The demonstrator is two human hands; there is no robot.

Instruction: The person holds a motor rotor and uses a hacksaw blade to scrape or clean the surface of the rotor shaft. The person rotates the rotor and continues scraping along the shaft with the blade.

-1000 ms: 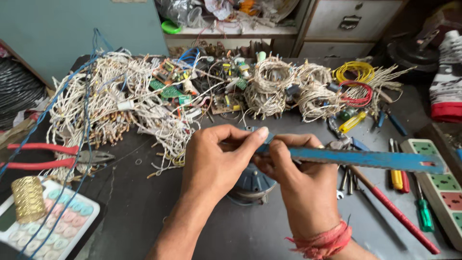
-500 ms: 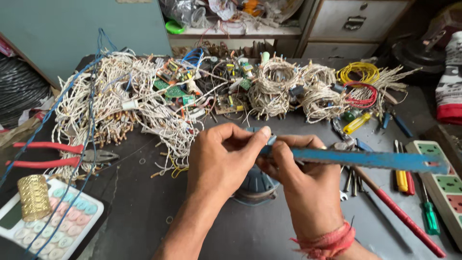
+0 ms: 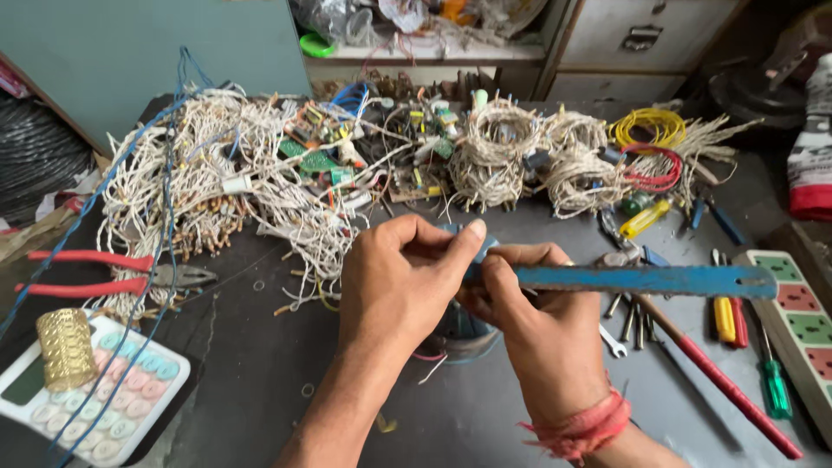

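Blue flat bar gripped by right hand — left hand pinching its end.

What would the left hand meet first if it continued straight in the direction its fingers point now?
Probably the right hand: the left hand points right, its fingertips just above the right thumb on the blue metal strip. Depth is unclear.
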